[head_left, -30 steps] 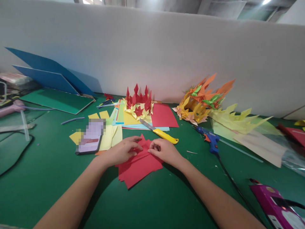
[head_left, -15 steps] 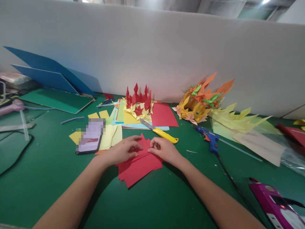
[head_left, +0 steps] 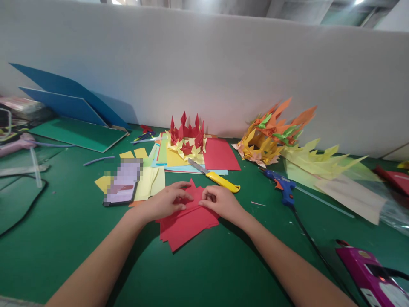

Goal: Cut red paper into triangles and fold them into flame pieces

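A fanned stack of red paper [head_left: 188,232] lies on the green table in front of me. My left hand [head_left: 168,200] rests on its left part, thumb and fingers apart on the paper. At the upper right of the stack, my right hand [head_left: 220,204] has thumb and forefinger pinched together on the red paper. A yellow utility knife [head_left: 223,182] lies just beyond my hands with its blade out. Behind it, a red and yellow folded-paper crown [head_left: 187,143] stands on several coloured sheets [head_left: 222,154].
Left of my hands lies a phone [head_left: 123,185] beside pale yellow papers [head_left: 143,181]. A blue glue gun [head_left: 283,185] and a purple power strip [head_left: 367,268] are at the right. Orange paper crowns [head_left: 271,136] stand farther back. A blue and green folder [head_left: 76,132] leans at the back left.
The whole view has shifted very slightly. My hands and the red paper keep the same positions relative to each other.
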Tool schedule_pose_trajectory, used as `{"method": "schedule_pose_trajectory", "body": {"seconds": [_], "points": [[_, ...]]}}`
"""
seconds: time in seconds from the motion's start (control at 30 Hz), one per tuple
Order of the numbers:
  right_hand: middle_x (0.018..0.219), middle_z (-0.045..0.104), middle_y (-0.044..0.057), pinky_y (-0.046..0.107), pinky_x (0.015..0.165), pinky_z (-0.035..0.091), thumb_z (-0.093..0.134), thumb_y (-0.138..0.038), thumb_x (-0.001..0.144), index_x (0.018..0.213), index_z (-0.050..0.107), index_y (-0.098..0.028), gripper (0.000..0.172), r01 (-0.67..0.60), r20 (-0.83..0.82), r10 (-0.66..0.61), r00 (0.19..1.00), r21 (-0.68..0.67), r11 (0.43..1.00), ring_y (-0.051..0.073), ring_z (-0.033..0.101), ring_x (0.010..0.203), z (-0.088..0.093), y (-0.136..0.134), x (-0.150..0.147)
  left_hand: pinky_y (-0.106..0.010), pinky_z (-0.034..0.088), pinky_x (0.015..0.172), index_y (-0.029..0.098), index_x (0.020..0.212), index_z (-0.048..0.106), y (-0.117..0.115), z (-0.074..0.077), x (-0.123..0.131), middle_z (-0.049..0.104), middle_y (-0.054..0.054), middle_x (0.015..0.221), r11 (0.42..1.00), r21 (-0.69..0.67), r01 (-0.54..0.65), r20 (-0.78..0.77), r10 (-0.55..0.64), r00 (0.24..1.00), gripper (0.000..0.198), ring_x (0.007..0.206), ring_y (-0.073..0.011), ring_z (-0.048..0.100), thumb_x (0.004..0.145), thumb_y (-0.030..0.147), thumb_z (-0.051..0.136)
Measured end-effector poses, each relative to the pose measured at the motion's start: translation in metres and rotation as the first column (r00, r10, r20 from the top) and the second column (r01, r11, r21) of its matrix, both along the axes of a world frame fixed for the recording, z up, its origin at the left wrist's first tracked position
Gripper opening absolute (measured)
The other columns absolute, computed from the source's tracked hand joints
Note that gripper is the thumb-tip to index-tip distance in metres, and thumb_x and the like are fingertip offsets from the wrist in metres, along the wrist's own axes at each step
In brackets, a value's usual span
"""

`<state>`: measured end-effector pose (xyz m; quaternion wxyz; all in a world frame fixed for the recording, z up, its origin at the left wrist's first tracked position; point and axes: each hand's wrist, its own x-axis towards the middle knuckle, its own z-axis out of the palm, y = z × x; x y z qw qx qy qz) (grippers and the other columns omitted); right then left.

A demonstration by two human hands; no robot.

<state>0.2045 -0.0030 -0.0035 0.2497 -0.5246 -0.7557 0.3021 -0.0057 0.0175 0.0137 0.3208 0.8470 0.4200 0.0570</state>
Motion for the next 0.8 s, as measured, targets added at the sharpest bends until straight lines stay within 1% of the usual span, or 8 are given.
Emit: {"method": "schedule_pose_trajectory", "body": {"seconds": [0.13, 0.3, 0.47, 0.6, 0.7, 0.8], "points": [[0.058, 0.046, -0.006, 0.022, 0.053, 0.028, 0.066, -0.015, 0.074, 0.064, 0.052, -0.018, 0.018, -0.041, 0.055, 0.036, 0.998, 0.09, 0.995, 0.011, 0.043, 0.057, -0.001, -0.004, -0.004, -0.039, 0.034, 0.106, 0.023, 0.104, 0.065, 0.0, 0.001, 0.001, 0.036, -0.005, 0.145, 1.0, -0.011, 0.001, 0.008, -0.001, 1.0, 0.03, 0.133, -0.0236, 0.033, 0.078, 0.016, 0.05], [0.056, 0.044, -0.005, 0.024, 0.056, 0.028, 0.064, -0.014, 0.075, 0.059, 0.045, -0.019, 0.026, -0.114, 0.137, 0.085, 0.987, 0.218, 0.969, 0.012, 0.043, 0.058, -0.003, -0.009, -0.011, -0.039, 0.037, 0.103, 0.022, 0.102, 0.065, 0.0, -0.002, 0.0, 0.038, -0.006, 0.143, 1.0, -0.007, 0.006, 0.041, -0.006, 0.999, 0.028, 0.131, -0.0249, 0.036, 0.078, 0.017, 0.051], [0.057, 0.049, -0.004, 0.025, 0.058, 0.03, 0.062, -0.02, 0.08, 0.061, 0.046, -0.019, 0.025, -0.183, 0.188, 0.138, 0.973, 0.248, 0.951, 0.013, 0.045, 0.059, -0.004, -0.014, -0.021, -0.038, 0.037, 0.103, 0.022, 0.102, 0.064, 0.0, 0.002, 0.001, 0.037, -0.007, 0.144, 1.0, -0.028, 0.005, 0.012, -0.005, 1.0, 0.027, 0.132, -0.0242, 0.035, 0.079, 0.016, 0.052], [0.065, 0.057, 0.001, 0.026, 0.06, 0.033, 0.06, -0.022, 0.083, 0.067, 0.052, -0.018, 0.019, -0.244, 0.24, 0.182, 0.954, 0.261, 0.934, 0.016, 0.052, 0.066, -0.003, -0.015, -0.03, -0.038, 0.038, 0.102, 0.022, 0.097, 0.065, 0.0, 0.005, 0.002, 0.038, -0.007, 0.142, 1.0, -0.023, 0.018, 0.012, -0.018, 1.0, 0.023, 0.131, -0.024, 0.037, 0.08, 0.015, 0.051], [0.071, 0.062, 0.004, 0.027, 0.063, 0.036, 0.06, -0.025, 0.084, 0.071, 0.055, -0.017, 0.016, -0.3, 0.3, 0.213, 0.93, 0.283, 0.911, 0.018, 0.056, 0.072, -0.003, -0.016, -0.037, -0.039, 0.037, 0.103, 0.021, 0.095, 0.065, 0.0, 0.005, 0.002, 0.038, -0.007, 0.142, 0.999, -0.018, 0.032, 0.027, -0.031, 0.999, 0.022, 0.131, -0.0239, 0.037, 0.08, 0.014, 0.05], [0.075, 0.065, 0.006, 0.029, 0.066, 0.039, 0.06, -0.025, 0.084, 0.074, 0.057, -0.016, 0.014, -0.355, 0.365, 0.235, 0.901, 0.309, 0.882, 0.02, 0.058, 0.075, -0.003, -0.017, -0.043, -0.04, 0.036, 0.104, 0.02, 0.097, 0.064, 0.0, 0.003, 0.001, 0.038, -0.009, 0.142, 0.999, -0.014, 0.035, 0.044, -0.035, 0.998, 0.027, 0.132, -0.0245, 0.035, 0.077, 0.01, 0.049]]}}
